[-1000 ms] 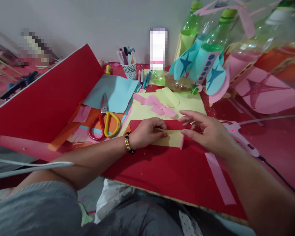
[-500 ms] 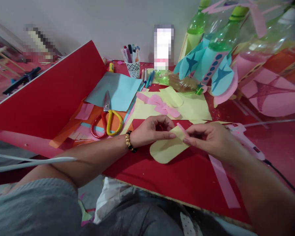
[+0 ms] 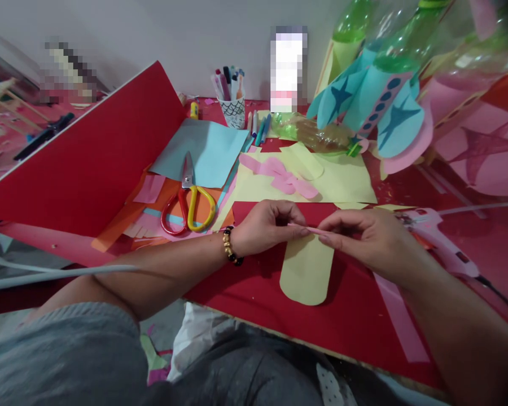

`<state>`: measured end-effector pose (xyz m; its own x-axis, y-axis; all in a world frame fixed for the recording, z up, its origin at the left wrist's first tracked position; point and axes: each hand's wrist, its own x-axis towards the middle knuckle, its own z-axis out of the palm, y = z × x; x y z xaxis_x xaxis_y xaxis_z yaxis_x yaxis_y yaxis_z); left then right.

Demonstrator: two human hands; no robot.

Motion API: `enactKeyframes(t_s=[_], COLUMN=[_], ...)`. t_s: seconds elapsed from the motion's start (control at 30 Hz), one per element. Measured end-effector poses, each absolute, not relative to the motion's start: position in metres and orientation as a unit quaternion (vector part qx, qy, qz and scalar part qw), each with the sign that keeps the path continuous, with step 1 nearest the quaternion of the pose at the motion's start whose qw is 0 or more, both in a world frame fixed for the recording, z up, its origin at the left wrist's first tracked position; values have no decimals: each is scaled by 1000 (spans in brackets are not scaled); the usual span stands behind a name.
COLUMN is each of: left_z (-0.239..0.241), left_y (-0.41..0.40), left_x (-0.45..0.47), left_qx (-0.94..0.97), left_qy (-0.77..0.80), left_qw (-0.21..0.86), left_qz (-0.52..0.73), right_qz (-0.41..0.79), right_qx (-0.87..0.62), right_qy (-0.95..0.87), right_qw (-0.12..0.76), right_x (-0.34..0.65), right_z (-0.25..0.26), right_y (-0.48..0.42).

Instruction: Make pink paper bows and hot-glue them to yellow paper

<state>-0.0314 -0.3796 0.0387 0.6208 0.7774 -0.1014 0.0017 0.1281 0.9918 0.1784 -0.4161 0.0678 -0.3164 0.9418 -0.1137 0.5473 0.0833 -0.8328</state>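
Observation:
Between my two hands is a pale yellow paper piece (image 3: 307,273) with a rounded lower end, hanging over the red table. A narrow pink paper strip (image 3: 317,230) runs along its top edge. My left hand (image 3: 277,223), with a beaded bracelet at the wrist, pinches the left end of that edge between thumb and fingers. At the right end, my right hand (image 3: 358,231) pinches the same edge. A pink glue gun (image 3: 442,239) lies just beyond my right hand. Scissors (image 3: 188,197) with red and yellow handles rest on paper left of my hands.
A red board (image 3: 88,163) leans at the left. Blue paper (image 3: 201,149), a pen cup (image 3: 233,113) and a lit phone (image 3: 287,70) stand or lie at the back. Decorated plastic bottles (image 3: 389,62) crowd the right. A long pink strip (image 3: 400,321) lies near the front edge.
The yellow piece has turned from slanting left to hanging straight down, its pink-edged top now level between both hands. Both hands keep their pinch. The view has shifted slightly.

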Motion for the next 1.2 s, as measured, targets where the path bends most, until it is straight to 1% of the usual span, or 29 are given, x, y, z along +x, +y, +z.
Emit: enactKeyframes(t_s=[0.2, 0.73, 0.97, 1.2], left_z=[40, 41, 37, 46], left_y=[-381, -381, -377, -374], left_x=[-31, -34, -33, -37], left_qx=[592, 617, 612, 641], left_qy=[347, 346, 376, 389], left_qw=[671, 657, 629, 598], left_qz=[282, 260, 298, 283], right_qz=[385, 393, 368, 361], right_qx=[-534, -522, -544, -553], right_qy=[-709, -715, -706, -696], right_qw=[254, 248, 266, 283], right_x=[177, 175, 175, 177], right_z=[67, 66, 64, 62], right_y=[-417, -419, -414, -414])
